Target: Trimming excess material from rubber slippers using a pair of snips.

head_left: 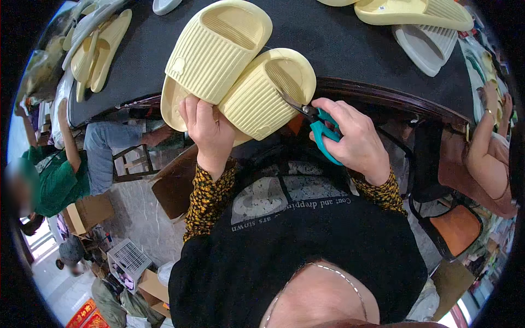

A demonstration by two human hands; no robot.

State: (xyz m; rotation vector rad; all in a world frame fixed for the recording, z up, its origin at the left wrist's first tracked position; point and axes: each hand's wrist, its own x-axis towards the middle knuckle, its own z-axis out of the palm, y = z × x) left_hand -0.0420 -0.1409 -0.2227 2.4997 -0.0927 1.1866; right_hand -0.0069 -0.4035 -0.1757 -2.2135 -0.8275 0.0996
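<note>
Two pale yellow ribbed slide slippers lie overlapped in front of me at the table's near edge. My left hand (205, 128) grips them between the two, its fingers closed round the near rim of the left slipper (213, 60). The right slipper (260, 106) sits slightly nearer and angled beside it. In my right hand (355, 134) is a pair of scissors (324, 136) with teal handles and dark blades. The blades reach across the right slipper's strap, close to its foot opening. Whether they touch the slipper I cannot tell.
More yellow slippers (106, 52) lie at the table's far left. At the far right are another yellow slipper (394, 12) and a white one (429, 49). A co-worker in green (63, 175) sits left; another person's arm (484, 145) is right. An orange-seated chair (456, 229) stands behind.
</note>
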